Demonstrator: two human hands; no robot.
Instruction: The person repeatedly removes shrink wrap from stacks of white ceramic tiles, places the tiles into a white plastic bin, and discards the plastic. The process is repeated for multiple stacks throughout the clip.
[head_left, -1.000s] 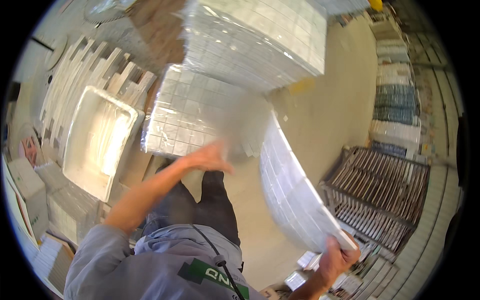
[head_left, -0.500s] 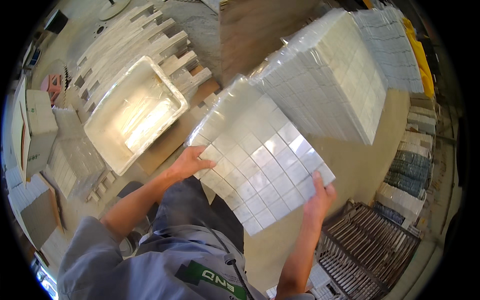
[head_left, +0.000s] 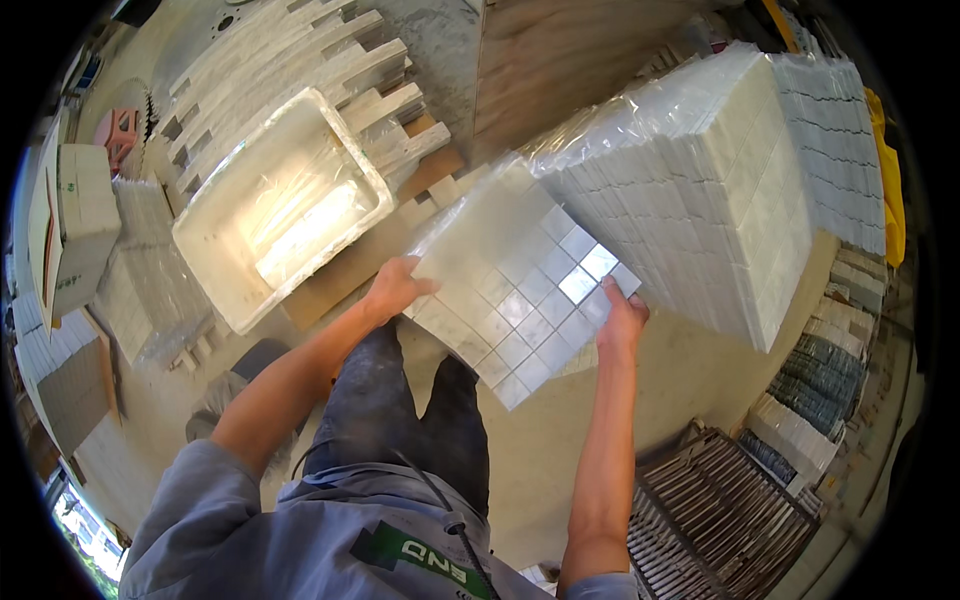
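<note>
A sheet of square, pale marble-look mosaic tiles [head_left: 505, 300] is held out in front of my legs, tilted, with light glinting off a few squares. My left hand [head_left: 398, 288] grips its left edge, thumb on top. At the right corner my right hand [head_left: 622, 315] pinches the edge, thumb on the face and the other fingers mostly underneath. Beyond the sheet's far right side stands a tall stack of similar tile sheets [head_left: 680, 190] with clear plastic between them. The far part of the held sheet looks hazy, perhaps under plastic film.
Left of the sheet sits a white tub [head_left: 215, 290] with clear plastic film inside. Behind it are staggered pale strip tiles [head_left: 270, 90]. A slatted metal rack [head_left: 720, 515] stands at lower right, near rows of stacked tiles [head_left: 815, 370]. Boxes and tile stacks [head_left: 150, 270] line the left.
Both hands have moved the tile sheet away from my body, toward the stack, and its near corner is farther from me. My view has shifted slightly; both grips stay the same.
</note>
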